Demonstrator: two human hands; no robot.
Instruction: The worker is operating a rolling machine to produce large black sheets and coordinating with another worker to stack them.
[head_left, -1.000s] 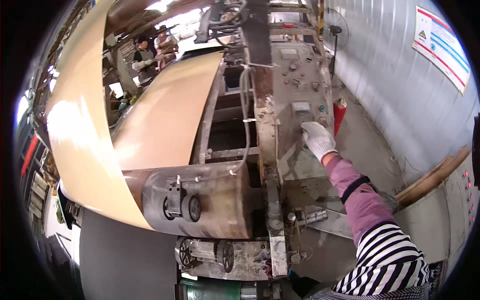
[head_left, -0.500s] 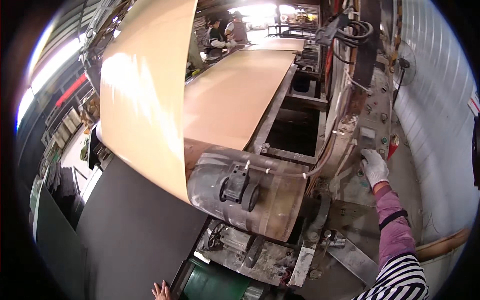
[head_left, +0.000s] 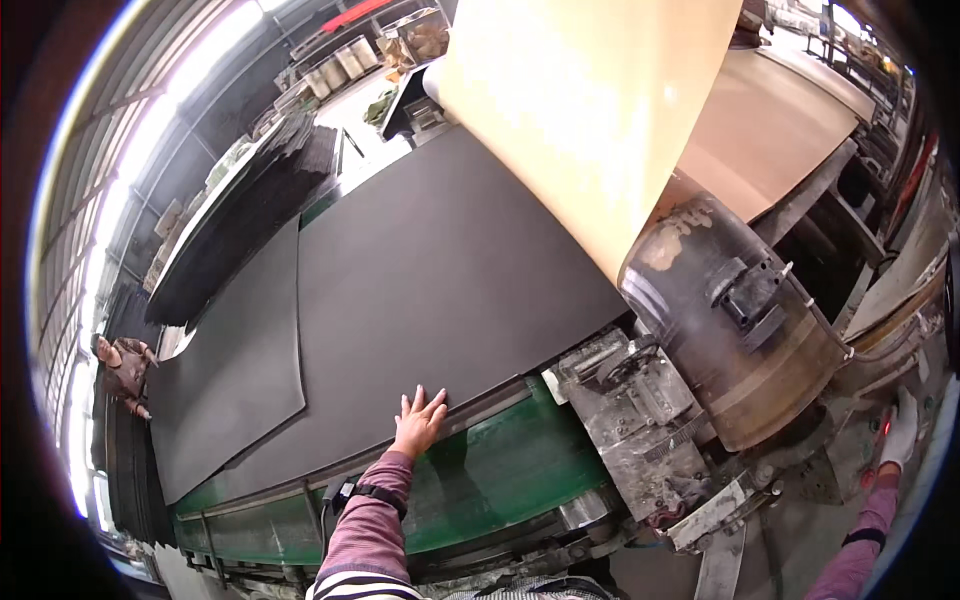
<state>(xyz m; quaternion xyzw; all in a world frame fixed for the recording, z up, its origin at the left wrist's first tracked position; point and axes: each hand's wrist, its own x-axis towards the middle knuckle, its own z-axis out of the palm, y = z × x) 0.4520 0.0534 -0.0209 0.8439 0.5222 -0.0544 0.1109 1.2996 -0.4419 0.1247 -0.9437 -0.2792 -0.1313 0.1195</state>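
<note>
My bare left hand lies with its fingers spread on the near edge of a large black sheet. The sheet's far right side meets the foot of a glossy tan sheet that rises around a big roller. Over at the right rim, my right hand in a white glove is at a control panel beside a small red light. How its fingers are bent is too unclear to tell. A second black sheet lies left of the first, their edges overlapping.
A green conveyor belt runs under the black sheets. Beside the roller stands a greasy metal bracket with a handwheel. A co-worker stands at the far left end of the sheets. Behind are stacked dark sheets.
The view has swung left and down, bringing the conveyor and co-worker into sight. My left hand shows more fully on the black sheet; my right hand is still at the panel.
</note>
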